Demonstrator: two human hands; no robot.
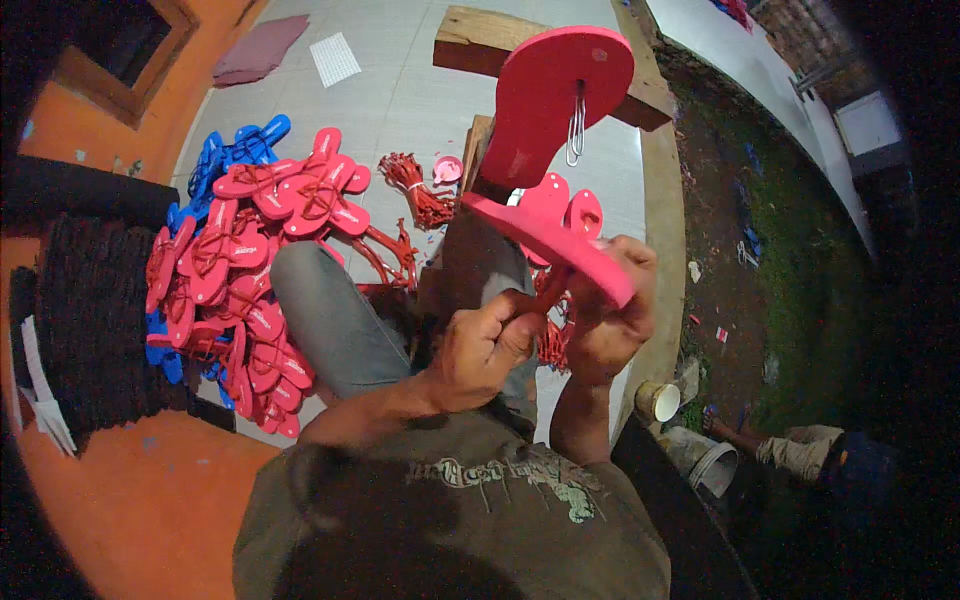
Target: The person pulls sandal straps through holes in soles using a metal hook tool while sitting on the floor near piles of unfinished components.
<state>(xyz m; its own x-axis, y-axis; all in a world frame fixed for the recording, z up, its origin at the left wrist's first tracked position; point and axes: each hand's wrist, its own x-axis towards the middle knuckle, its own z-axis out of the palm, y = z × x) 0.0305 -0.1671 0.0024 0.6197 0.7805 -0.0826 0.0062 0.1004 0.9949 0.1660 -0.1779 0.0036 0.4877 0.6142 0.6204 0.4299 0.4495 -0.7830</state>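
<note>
My right hand (618,318) is closed round one end of a pink flip-flop sole (555,240), which is tilted and seen nearly edge-on. My left hand (482,348) makes a fist just below it, gripping a red strap (552,288) that reaches up to the sole's underside. How the strap meets the sole is hidden by my fingers. Beyond my hands, another pink sole (540,90) rests on a wooden stand (480,40), with a bent metal wire hook (576,135) standing out of it. Further pink soles (545,205) lie on the floor behind the held one.
Finished pink flip-flops (230,250) are heaped at my left, with blue ones (250,145) behind. A bundle of red straps (415,190) and a small pink cup (447,170) lie ahead. Dark stacked sheets (95,310) stand far left. Buckets (712,468) and another person's leg (800,450) are at right.
</note>
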